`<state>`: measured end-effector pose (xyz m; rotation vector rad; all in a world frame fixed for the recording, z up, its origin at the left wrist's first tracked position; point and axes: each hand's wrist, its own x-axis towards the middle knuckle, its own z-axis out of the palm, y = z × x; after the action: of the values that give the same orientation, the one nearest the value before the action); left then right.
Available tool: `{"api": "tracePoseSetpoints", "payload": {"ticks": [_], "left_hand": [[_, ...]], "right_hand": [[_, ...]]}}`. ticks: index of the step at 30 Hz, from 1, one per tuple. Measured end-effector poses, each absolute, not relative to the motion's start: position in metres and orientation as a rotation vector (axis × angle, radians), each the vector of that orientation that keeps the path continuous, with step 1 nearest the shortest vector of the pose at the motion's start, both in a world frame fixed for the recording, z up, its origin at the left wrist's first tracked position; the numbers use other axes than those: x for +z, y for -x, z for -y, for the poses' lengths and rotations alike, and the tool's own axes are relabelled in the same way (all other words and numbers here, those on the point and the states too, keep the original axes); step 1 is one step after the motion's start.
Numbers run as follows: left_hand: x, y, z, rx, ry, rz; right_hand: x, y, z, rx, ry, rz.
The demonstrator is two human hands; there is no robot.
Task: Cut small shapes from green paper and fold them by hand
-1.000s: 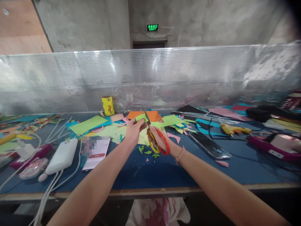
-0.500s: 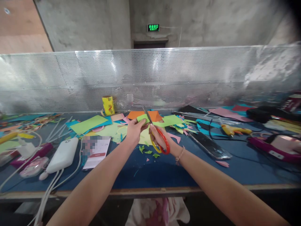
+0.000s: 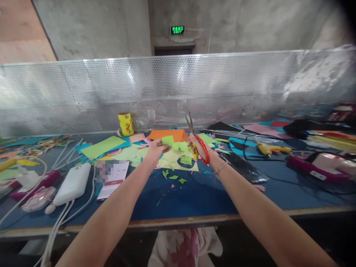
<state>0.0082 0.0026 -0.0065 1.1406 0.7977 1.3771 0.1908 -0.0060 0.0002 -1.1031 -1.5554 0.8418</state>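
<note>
Between the fingers of my left hand (image 3: 156,151) is a small piece of green paper (image 3: 168,140), held up over the middle of the table. My right hand (image 3: 200,147) grips a pair of scissors (image 3: 190,124) by its red and yellow handles. The blades point up and away from me, slightly apart, clear of the paper. Below the hands, a loose green scrap (image 3: 185,160) rests on a pale yellow sheet (image 3: 164,162). Several small cut green pieces (image 3: 165,174) lie on the blue tabletop nearer to me.
A phone with a lit screen (image 3: 116,180) and a white power bank (image 3: 73,184) with cables lie left. On the right are a dark phone (image 3: 244,168) and a yellow glue gun (image 3: 271,149). Coloured sheets and an orange paper (image 3: 164,135) lie behind; a perforated metal screen (image 3: 194,89) borders the table.
My right hand has moved right with the scissors, taking the blades away from the green paper, and they now stand apart. A green scrap now shows on the pale yellow sheet.
</note>
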Motion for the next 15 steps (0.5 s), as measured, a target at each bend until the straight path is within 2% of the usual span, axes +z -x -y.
{"api": "tracePoseSetpoints", "payload": {"ticks": [4, 9, 15], "left_hand": [[-0.012, -0.006, -0.008, 1.404, -1.240, -0.911], [-0.019, 0.003, -0.018, 1.330, -1.455, -1.116], [-0.029, 0.009, -0.024, 1.206, -1.519, -1.169]], "right_hand": [[-0.008, -0.193, -0.004, 0.820, 1.204, 1.526], [-0.017, -0.210, -0.025, 0.402, 1.488, 1.702], [-0.021, -0.217, -0.028, 0.289, 1.507, 1.868]]}}
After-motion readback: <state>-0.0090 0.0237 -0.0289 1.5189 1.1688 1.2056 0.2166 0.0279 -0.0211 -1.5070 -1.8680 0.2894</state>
